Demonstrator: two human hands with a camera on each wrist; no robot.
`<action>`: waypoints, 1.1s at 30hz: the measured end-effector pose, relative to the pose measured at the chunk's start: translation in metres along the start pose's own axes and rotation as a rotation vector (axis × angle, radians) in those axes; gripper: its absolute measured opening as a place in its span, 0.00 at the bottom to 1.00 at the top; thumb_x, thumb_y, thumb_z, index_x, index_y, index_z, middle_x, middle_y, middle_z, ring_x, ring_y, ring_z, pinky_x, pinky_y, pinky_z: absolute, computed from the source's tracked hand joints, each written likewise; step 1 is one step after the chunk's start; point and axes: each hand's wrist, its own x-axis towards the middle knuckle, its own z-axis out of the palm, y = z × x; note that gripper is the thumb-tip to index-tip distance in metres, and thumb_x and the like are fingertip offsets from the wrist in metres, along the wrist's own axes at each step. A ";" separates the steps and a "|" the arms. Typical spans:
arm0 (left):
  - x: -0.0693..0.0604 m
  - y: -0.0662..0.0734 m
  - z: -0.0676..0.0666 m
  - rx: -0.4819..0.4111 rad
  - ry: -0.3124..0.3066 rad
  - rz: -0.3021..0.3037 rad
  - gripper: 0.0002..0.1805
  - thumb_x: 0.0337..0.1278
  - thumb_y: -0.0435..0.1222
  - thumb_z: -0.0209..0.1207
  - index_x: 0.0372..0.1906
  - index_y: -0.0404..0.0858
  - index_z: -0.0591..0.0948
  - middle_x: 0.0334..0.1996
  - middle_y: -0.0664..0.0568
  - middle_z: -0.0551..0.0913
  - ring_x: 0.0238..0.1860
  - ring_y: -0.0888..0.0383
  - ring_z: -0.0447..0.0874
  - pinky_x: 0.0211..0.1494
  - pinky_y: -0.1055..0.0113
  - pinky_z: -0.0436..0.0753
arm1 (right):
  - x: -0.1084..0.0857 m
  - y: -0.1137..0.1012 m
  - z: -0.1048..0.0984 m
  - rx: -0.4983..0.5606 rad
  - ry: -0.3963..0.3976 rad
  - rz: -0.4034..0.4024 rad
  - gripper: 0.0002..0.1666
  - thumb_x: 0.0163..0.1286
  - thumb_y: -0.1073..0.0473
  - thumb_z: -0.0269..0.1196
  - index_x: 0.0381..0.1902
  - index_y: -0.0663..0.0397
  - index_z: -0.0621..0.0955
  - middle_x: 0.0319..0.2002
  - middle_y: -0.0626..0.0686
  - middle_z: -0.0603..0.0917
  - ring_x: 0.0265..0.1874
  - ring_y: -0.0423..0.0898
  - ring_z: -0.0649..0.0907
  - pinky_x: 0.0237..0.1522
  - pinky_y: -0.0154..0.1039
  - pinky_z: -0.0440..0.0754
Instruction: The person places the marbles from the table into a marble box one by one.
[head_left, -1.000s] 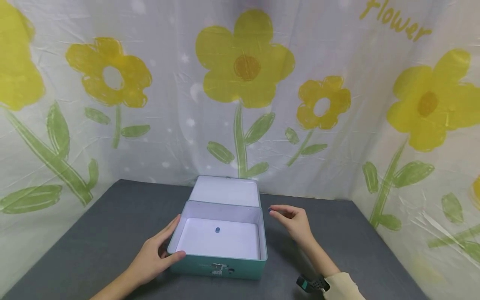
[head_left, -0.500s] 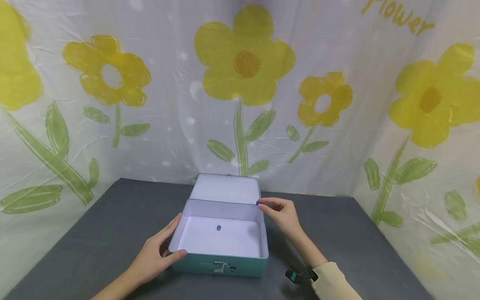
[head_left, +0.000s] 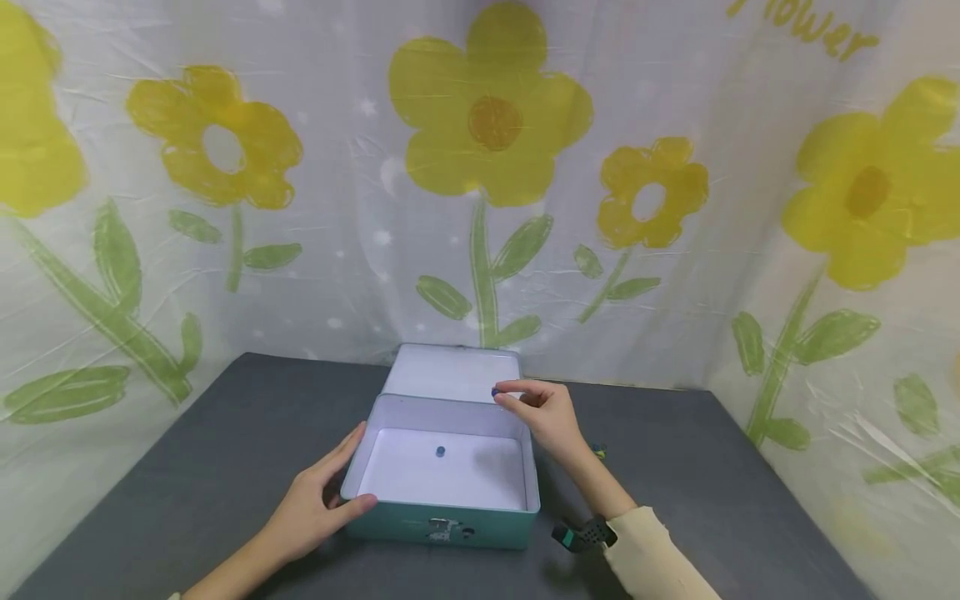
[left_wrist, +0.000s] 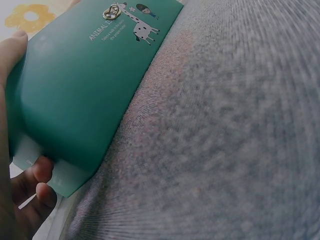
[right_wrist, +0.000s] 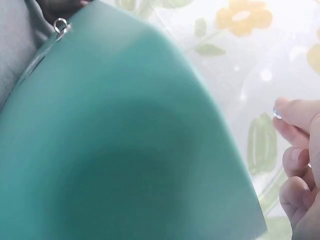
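Note:
A green metal box (head_left: 450, 525) with a white inside stands with its lid (head_left: 450, 372) laid back. On its floor lies a small blue bead (head_left: 440, 452). My left hand (head_left: 307, 510) grips the box's left side, thumb on the front rim; in the left wrist view fingertips (left_wrist: 44, 170) touch the green wall (left_wrist: 75, 100). Above the box's back right corner, my right hand (head_left: 551, 421) pinches a small dark blue piece (head_left: 496, 392) between thumb and forefinger. The right wrist view shows that hand (right_wrist: 300, 150) beside the box wall (right_wrist: 125, 125), a shiny bit (right_wrist: 277, 114) at its fingertips.
Partly behind the right forearm, small green and blue pieces (head_left: 599, 451) lie on the dark grey tabletop (head_left: 667, 475). A curtain (head_left: 345, 250) printed with yellow flowers hangs behind the table and along its sides. A black band (head_left: 585, 535) is on the right wrist.
My right hand has moved left with the blue piece, from beside the box to above its back right part. Small green and blue pieces have come into sight behind the forearm.

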 end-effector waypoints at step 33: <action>0.000 0.000 0.000 -0.006 0.003 -0.003 0.50 0.61 0.38 0.74 0.85 0.46 0.61 0.81 0.37 0.63 0.24 0.70 0.64 0.24 0.71 0.71 | 0.014 -0.017 0.053 -0.012 -0.203 0.027 0.09 0.69 0.60 0.75 0.46 0.53 0.93 0.15 0.59 0.76 0.15 0.38 0.62 0.20 0.32 0.61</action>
